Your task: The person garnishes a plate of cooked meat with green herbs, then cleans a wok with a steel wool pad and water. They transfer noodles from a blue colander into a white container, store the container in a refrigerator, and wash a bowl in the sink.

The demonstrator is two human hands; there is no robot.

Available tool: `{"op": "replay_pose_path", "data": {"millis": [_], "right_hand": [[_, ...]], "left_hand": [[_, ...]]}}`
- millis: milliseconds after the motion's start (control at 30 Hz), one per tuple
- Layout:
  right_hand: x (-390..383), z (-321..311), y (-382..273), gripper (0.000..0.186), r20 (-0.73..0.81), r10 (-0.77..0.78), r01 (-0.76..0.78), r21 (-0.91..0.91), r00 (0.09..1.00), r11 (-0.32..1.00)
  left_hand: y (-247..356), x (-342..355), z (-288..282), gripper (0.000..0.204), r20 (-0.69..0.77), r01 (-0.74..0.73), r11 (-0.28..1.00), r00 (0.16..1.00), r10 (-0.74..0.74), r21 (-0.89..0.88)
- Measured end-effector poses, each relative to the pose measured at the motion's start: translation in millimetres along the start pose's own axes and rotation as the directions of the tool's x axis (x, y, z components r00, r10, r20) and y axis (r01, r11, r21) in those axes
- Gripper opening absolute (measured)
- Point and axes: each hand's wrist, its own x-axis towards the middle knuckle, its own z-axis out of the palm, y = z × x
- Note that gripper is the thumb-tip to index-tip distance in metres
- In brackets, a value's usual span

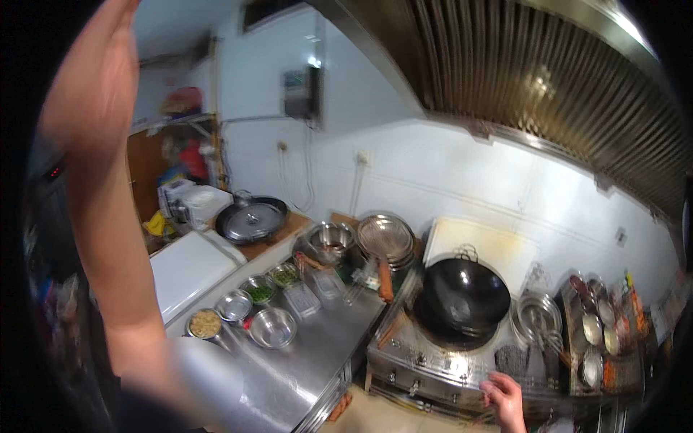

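Observation:
My left arm is raised close along the left side, and my left hand [95,86] reaches the top edge of the picture. Its fingers run out of view and are blurred, so their grip does not show. Low in front of the stove hangs my right hand [504,398], fingers loosely bent and apart, holding nothing. Above it, a black wok [465,292] rests on a burner of the steel stove [433,368]. Metal bowls stand on the steel counter [325,346] to the left: a bare one [273,329], one of chopped greens [260,290] and one of tan bits [205,325].
A strainer [386,238] with a wooden handle lies over pots at the counter's back right. Right of the wok are a metal pot [538,317] and a rack of seasoning containers [595,332]. A large ribbed hood [534,72] overhangs the stove. A white lid [191,274] lies left.

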Motion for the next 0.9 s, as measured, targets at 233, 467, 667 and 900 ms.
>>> {"op": "replay_pose_path", "data": {"millis": [233,467,667,900], "right_hand": [[-63,-67,73,0.04,-0.136,0.045,-0.082,-0.28,0.99,0.957],[-192,-178,116,0.042,-0.545,0.163,-0.501,-0.559,0.822,0.661],[-328,-289,175,0.043,-0.767,0.319,-0.676,-0.195,0.557,0.711],[-435,-389,205,0.044,-0.89,0.323,-0.621,0.059,0.322,0.782]], "left_hand": [[184,-315,137,0.044,0.867,0.972,0.146,0.229,-0.443,-0.182],[376,-520,218,0.053,0.829,0.857,0.026,-0.504,0.242,0.514],[461,-493,309,0.055,0.917,0.85,0.434,-0.381,0.117,0.298],[671,-405,437,0.048,0.84,0.83,0.507,-0.433,0.326,0.231]]}}
